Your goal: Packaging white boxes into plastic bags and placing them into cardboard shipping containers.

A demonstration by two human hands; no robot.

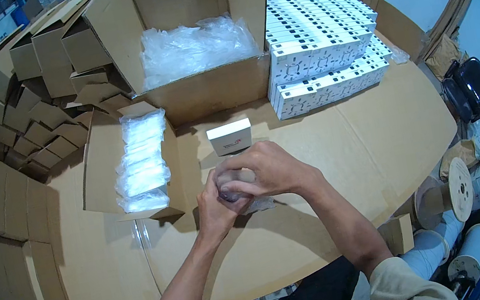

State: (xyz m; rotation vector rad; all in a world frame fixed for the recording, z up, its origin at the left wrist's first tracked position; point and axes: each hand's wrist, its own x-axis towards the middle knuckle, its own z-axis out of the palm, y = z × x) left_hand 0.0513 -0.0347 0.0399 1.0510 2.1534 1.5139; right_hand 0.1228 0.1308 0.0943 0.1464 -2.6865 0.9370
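Both my hands meet at the middle of the table around a rounded bundle in clear plastic wrap (234,178). My left hand (215,211) cups it from the left and below, fingers closed. From the right and above, my right hand (273,168) grips it with curled fingers and thumb; what lies inside the wrap I cannot make out. A loose piece of clear plastic wrap (260,203) shows under my hands. Just beyond them stands a small white box (230,137). Left of my hands is an open carton (169,162) holding a row of plastic-wrapped packets (142,161).
At the back, a large open carton (211,94) holds clear plastic bags (196,48). White boxes (320,58) are stacked at the back right. Folded brown cartons (35,115) pile up at the left. Cable spools (460,188) stand beyond the cardboard-covered table's (374,145) right edge.
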